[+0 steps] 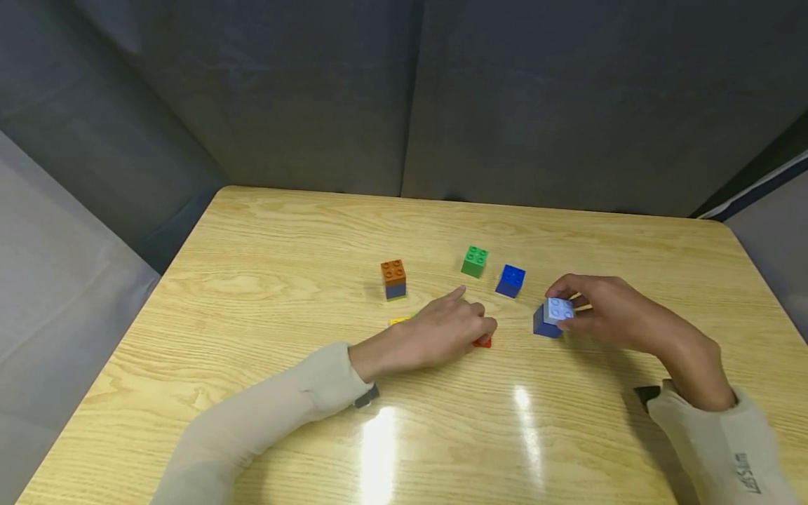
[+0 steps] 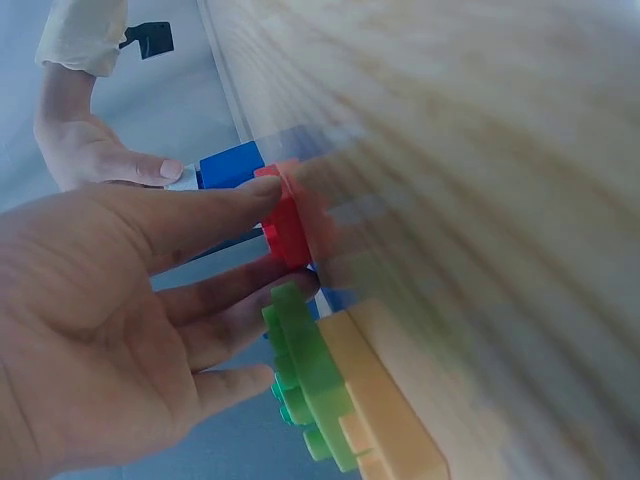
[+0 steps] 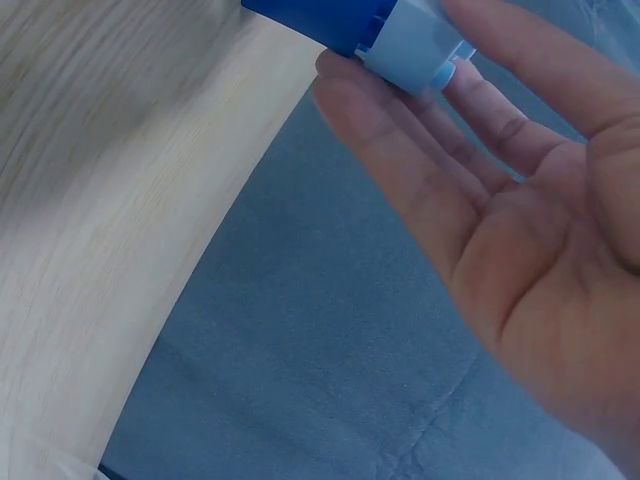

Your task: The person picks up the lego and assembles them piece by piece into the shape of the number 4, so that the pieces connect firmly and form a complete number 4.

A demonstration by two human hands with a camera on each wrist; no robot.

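Observation:
My left hand [image 1: 442,331] has its thumb and a finger on opposite sides of a flat red toy brick [image 2: 286,225] at the tabletop. A green brick [image 2: 310,385] on a yellow brick [image 2: 385,400] sits beside that hand's lower fingers; in the head view the hand mostly hides them. To the right, my right hand [image 1: 615,314] pinches a light blue brick [image 1: 559,308] between thumb and fingers. The light blue brick sits on top of a dark blue brick [image 1: 541,321], studs up.
Beyond the hands stand a green brick [image 1: 475,261] and a blue brick [image 1: 510,280]. Left of them is a small stack [image 1: 394,279], orange on top of dark blue with a yellow-green base. The wooden table [image 1: 284,252] ends at a dark curtain [image 1: 303,105].

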